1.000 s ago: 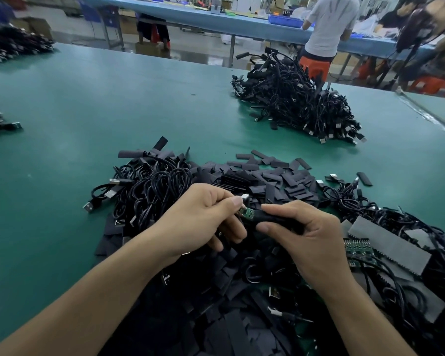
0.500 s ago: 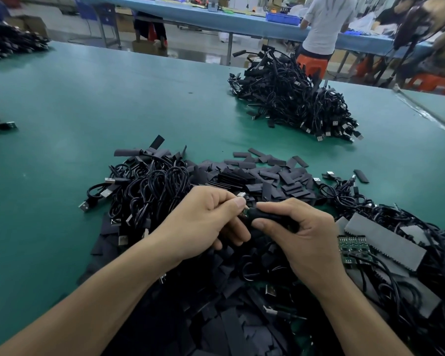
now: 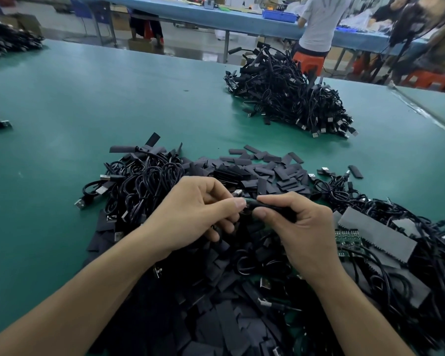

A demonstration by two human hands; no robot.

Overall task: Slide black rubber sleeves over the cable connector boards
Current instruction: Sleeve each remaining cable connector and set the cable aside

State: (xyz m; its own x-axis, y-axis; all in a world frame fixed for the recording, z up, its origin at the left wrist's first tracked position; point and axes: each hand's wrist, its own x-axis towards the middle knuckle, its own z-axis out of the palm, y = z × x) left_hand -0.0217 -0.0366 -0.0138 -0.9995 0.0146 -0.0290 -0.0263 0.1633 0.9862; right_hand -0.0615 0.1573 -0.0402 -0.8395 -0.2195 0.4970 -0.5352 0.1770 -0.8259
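right grip [image 3: 301, 227]: thumb and forefinger curled round the black rubber sleeve [image 3: 270, 208], pinching near its left end; the other fingers fold over the rest of it.
left grip [image 3: 195, 214]: thumb and forefinger pinched tight at the sleeve's mouth; what they pinch is mostly hidden.
sleeve position: held level above the heap, between both grips, mouth toward the left thumb.
connector board [image 3: 246, 201]: only a dark green sliver shows at the mouth.
change: a second ago the board's green end stood bare between the thumbs; now the thumbs nearly touch and the sleeve covers almost all of it.
beneath: loose sleeves [image 3: 267, 173] heaped under and beyond the hands.
left of heap: cable tangle [image 3: 144, 181] with metal plugs sticking out.
right of heap: green board strip [image 3: 348, 240] beside grey foam strips [image 3: 375, 235], among more cables.
further out: sleeved cable pile [image 3: 288, 98] well apart on the green tabletop [image 3: 88, 111].
background: a person in a white shirt [image 3: 321, 19] at a blue bench.
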